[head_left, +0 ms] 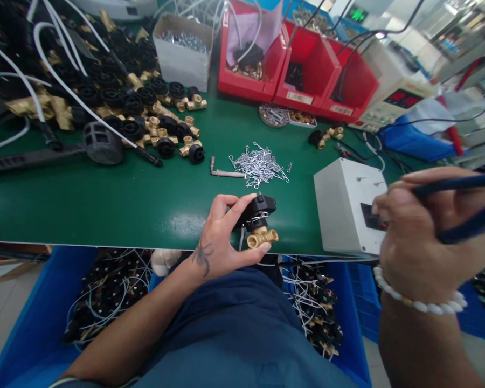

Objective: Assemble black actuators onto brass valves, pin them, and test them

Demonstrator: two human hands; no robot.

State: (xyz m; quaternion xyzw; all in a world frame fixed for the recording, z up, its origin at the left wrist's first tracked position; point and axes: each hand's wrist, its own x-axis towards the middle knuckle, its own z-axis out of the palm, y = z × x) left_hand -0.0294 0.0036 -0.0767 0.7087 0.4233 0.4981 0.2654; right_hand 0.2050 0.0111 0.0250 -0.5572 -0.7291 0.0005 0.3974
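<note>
"Fingers first: what is the left hand [222,240] doing?"

"Grasping a black-and-brass valve [262,237]. Its thumb presses the brass end, while the forefinger reaches along the black head."

"Where exactly is that valve?"

"Over the near edge of the green table [145,210], in front of the person's body. A silver wire clip [262,216] shows at its neck, and a grey cable [241,238] runs down beside it."

"And the right hand [420,226]?"

"Raised at the right, curled about the dark blue handles [469,185] of a tool. That hand is blurred, so I can't tell how tightly it grips, or whether its fingertips touch the grey box [334,210] just behind them. White beads [424,307] circle the wrist."

"What lies near the valve?"

"Beyond it, a loose pile of silver pins [261,164], with a bent metal piece [228,173] lying against the pile's left side. Farther back stand the red bins [262,89], and left of them a white carton [181,64] of small metal parts."

"More valves about?"

"Yes, a heap of valves [157,129] covers the table's far left, with white cables among them. One single valve [327,137] lies behind the grey box."
</note>
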